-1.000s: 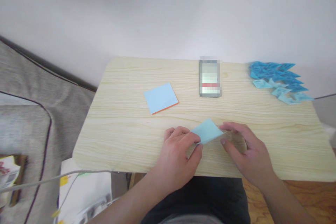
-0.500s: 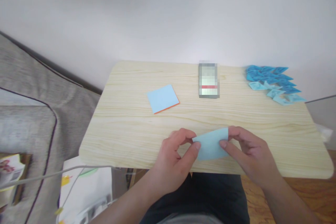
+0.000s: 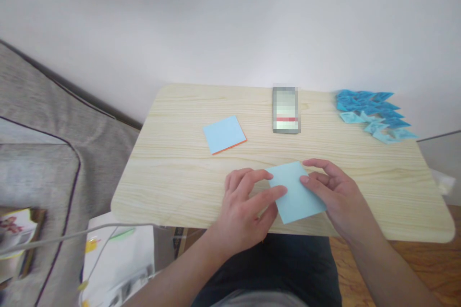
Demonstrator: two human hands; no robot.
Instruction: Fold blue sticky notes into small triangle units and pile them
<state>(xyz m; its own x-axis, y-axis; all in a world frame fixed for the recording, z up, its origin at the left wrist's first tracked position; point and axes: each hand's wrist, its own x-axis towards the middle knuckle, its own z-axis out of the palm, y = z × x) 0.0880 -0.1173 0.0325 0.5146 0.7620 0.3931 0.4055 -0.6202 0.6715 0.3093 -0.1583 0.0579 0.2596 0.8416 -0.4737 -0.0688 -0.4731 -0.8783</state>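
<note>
A pale blue sheet sits between the two hands over the worktop, and they seem to be squaring it up. The right hand pinches its right edge, thumb on top; the left hand has fingers spread, one tip on the sheet — whether it grips below, I can't tell. The next move calls for level edges, I'd say.
</note>
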